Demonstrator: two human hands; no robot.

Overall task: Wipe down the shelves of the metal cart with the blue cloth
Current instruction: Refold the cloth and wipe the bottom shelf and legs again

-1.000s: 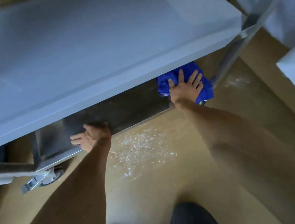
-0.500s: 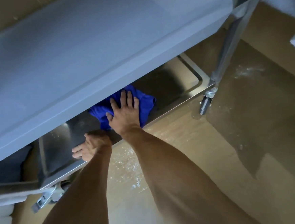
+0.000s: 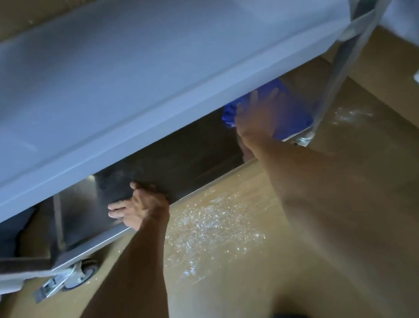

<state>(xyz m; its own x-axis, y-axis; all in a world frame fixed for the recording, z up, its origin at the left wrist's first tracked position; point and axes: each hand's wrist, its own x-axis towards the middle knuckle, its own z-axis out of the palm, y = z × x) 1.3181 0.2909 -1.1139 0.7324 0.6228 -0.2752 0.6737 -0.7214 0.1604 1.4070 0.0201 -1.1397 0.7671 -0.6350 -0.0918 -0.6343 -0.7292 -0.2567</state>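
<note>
2 bare hands reach under the upper shelf [image 3: 146,71] of the metal cart [image 3: 342,78], both down on its bottom shelf [image 3: 183,161]. the right hand [image 3: 258,120], at about 1 o'clock in the view, lies flat on the blue cloth [image 3: 293,119] with its fingers spread and straight, pressing the cloth onto the shelf; the hand is blurred. the cloth sits bunched at the right end of the bottom shelf, just beside the cart's upright post, part of it hidden under the edge of the upper shelf. the left hand [image 3: 138,207], at about 8 o'clock from the cloth and well apart from it, rests on the front lip of the bottom shelf, fingers loosely extended onto the steel and pointing toward 9 o'clock, holding nothing that can be seen. at 7 o'clock a caster wheel [image 3: 84,271] with a brake tab sits under the cart's left corner. the tan floor [image 3: 239,294] shows a patch of glittering wet specks [image 3: 208,221] between the 2 forearms, and a smaller one [image 3: 350,115] at 3 o'clock beyond the post. white fabric [image 3: 407,5] hangs at 1 o'clock, behind the post.
</note>
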